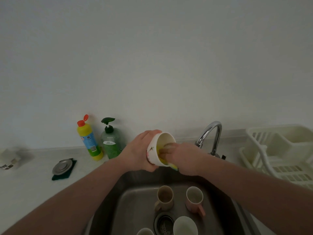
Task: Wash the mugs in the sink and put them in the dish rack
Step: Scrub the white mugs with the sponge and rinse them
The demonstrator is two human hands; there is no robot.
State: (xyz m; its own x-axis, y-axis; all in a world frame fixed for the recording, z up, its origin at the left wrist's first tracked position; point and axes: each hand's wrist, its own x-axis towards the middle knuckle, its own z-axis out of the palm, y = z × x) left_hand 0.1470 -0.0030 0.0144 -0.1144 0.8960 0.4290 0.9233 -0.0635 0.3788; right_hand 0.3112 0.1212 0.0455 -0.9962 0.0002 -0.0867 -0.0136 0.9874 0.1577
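White china, with a small flower print, is the mug (158,150) being scrubbed: the left hand (138,150) wraps its fingers round the outside and tips the mouth toward the right hand (182,157), so the inside is easy to reach. That hand pushes a yellow sponge (162,159) into the cup, fingers curled on it. Both work above the sink (135,200), probably so drips fall in. Four more mugs wait in the basin, among them a beige mug (164,198) and a pink mug (194,200). To the right, the dish rack (279,153) on the bench holds no mugs yet.
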